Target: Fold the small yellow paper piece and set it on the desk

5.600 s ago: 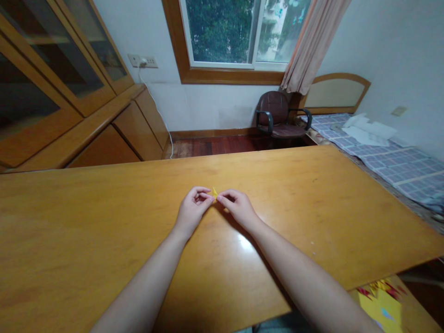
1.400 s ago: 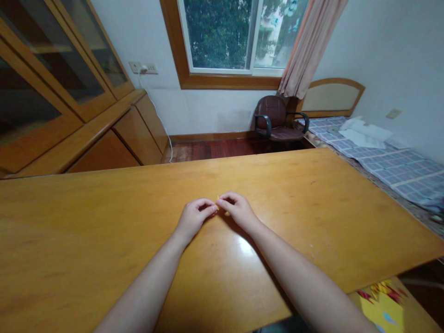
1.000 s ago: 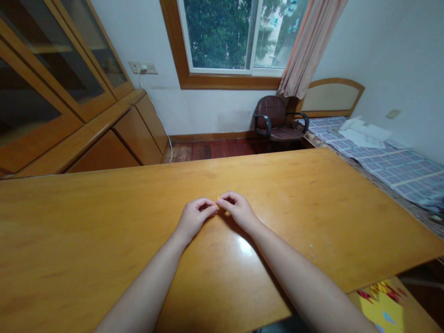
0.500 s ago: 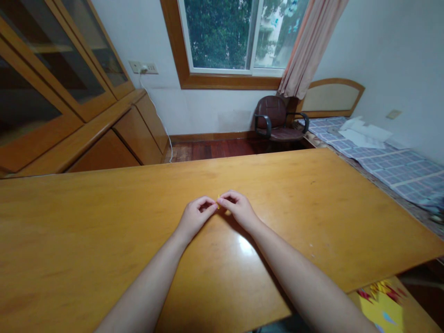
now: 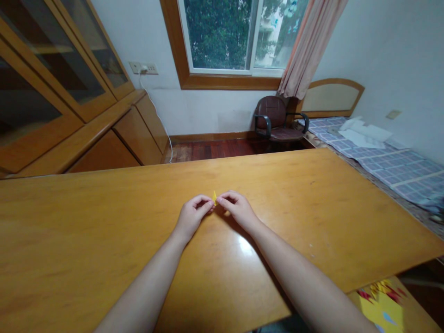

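Note:
A tiny folded piece of yellow paper [image 5: 214, 198] stands between my two hands just above the wooden table [image 5: 104, 217]. My left hand [image 5: 192, 216] pinches it from the left with thumb and forefinger, the other fingers curled. My right hand [image 5: 236, 209] pinches it from the right the same way. Both wrists rest near the tabletop, around the middle of the table. Most of the paper is hidden by my fingertips.
Sheets of yellow and red paper [image 5: 381, 303] lie on a lower surface at the bottom right. A wooden cabinet with glass doors [image 5: 58, 92] runs along the left. A brown office chair [image 5: 274, 121] and a bed [image 5: 388, 162] stand beyond the table's far edge.
The yellow paper now sticks up a little more between my fingertips than half a second ago. My hands have stayed in the same spot.

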Demonstrator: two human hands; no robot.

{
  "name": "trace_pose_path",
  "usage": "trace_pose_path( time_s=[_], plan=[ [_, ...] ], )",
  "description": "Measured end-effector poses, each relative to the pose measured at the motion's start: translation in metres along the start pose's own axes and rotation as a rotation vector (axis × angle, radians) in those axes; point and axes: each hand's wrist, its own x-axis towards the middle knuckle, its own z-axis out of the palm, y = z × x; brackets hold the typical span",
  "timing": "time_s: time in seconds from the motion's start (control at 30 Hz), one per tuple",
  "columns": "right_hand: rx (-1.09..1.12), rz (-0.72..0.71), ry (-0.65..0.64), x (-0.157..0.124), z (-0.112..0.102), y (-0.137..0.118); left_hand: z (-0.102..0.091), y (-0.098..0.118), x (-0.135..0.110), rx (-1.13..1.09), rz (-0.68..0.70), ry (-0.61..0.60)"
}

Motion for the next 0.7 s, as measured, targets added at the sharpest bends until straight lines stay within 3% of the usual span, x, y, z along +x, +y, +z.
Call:
trace_pose_path(
  time_s=[0.4, 0.7],
  plan=[
    [-0.054, -0.012, -0.037, 0.0008, -0.0013, 0.0083, -0.0004, -0.0016, 0.0009, 0.070, 0.051, -0.003],
    [-0.169, -0.072, -0.071, -0.0018, -0.0007, 0.0028, 0.0009, 0.0008, 0.0014, 0.060, 0.026, 0.060]
  ],
)
